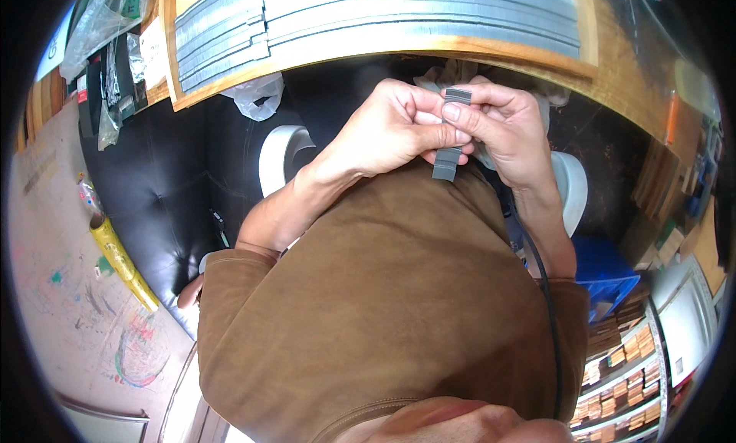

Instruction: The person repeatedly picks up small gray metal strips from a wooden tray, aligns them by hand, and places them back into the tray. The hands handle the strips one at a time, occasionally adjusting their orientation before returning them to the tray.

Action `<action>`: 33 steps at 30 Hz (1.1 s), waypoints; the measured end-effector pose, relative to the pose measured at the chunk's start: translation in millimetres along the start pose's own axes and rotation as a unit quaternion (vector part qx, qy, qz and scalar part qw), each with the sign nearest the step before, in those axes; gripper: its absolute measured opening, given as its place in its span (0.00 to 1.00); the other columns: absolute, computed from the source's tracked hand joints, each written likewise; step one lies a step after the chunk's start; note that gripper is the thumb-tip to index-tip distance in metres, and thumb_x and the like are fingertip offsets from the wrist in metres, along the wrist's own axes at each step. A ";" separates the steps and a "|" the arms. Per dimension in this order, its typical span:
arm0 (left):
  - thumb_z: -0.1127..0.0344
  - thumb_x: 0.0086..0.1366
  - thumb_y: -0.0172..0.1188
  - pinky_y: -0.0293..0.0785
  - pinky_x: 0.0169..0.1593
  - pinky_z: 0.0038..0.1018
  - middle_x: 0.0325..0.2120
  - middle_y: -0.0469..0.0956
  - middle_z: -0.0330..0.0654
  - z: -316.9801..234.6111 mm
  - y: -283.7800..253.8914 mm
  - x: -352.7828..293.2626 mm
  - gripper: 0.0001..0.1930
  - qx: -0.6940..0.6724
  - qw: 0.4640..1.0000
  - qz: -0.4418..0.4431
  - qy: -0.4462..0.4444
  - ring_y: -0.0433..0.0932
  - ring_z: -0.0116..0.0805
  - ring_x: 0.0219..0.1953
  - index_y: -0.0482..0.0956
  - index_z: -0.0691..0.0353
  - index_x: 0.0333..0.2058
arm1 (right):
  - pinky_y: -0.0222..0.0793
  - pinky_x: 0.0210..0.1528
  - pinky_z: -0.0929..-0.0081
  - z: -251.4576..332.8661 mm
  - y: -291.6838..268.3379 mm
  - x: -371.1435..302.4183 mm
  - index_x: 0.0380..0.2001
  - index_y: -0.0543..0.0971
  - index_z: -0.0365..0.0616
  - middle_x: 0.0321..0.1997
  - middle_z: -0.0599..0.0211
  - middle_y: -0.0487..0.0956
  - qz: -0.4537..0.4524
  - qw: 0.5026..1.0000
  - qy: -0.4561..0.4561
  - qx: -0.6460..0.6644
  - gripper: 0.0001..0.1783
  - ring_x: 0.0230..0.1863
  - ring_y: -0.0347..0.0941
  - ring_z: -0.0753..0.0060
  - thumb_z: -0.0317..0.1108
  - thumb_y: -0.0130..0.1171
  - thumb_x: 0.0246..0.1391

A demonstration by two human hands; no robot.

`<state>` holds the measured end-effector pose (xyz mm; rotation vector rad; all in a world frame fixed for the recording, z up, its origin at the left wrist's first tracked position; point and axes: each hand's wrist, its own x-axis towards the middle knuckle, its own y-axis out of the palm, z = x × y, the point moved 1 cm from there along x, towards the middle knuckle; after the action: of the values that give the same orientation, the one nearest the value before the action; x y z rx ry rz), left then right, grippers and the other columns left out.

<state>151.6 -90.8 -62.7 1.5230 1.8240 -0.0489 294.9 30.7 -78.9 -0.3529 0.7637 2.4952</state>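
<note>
Just in front of my chest, both hands are closed on a short, flat stack of dark grey strips (446,167). My left hand (399,128) pinches its middle between thumb and fingers, and the lower end sticks out beneath. Near the upper end, my right hand (502,121) presses with its thumb while the fingers sit behind. My hands cover part of the stack, so I cannot make out its full shape. Beyond them, a shallow wooden tray (468,47) on the table holds rows of long silver-grey strips (422,19).
White armrests (277,163) flank me. A black tufted seat (153,182) and a yellow tube (123,263) are at left. Under the table edge hangs a white plastic bag (259,96). A black cable (549,297) runs down my right side, near a blue bin (606,270).
</note>
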 end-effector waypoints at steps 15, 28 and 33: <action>0.68 0.70 0.64 0.83 0.35 0.19 0.38 0.88 0.49 -19.4 -7.8 9.8 0.10 -0.061 0.998 0.031 0.000 0.89 0.35 0.37 0.85 0.67 0.46 | 0.70 0.21 0.90 1.4 -1.8 14.1 0.34 0.85 0.36 0.27 0.70 0.83 -0.029 0.999 -0.015 0.031 0.07 0.21 0.75 0.88 0.31 0.67 0.62; 0.69 0.69 0.65 0.83 0.35 0.19 0.37 0.88 0.48 -17.6 -9.4 11.5 0.10 -0.043 0.998 0.028 0.020 0.88 0.34 0.36 0.85 0.68 0.46 | 0.72 0.21 0.88 2.5 -0.3 15.0 0.34 0.85 0.36 0.26 0.68 0.83 -0.023 0.998 -0.006 0.060 0.07 0.21 0.76 0.85 0.30 0.67 0.62; 0.69 0.69 0.66 0.81 0.33 0.18 0.35 0.88 0.46 -19.1 -0.4 -3.0 0.11 -0.009 1.000 0.000 0.005 0.88 0.32 0.36 0.85 0.68 0.46 | 0.73 0.23 0.87 11.8 0.5 6.7 0.39 0.84 0.33 0.29 0.63 0.84 0.006 0.999 0.030 0.030 0.07 0.22 0.77 0.83 0.28 0.66 0.63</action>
<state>141.6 -84.4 -47.4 1.5129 1.8278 -0.0258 287.9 39.9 -71.6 -0.4043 0.8649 2.4766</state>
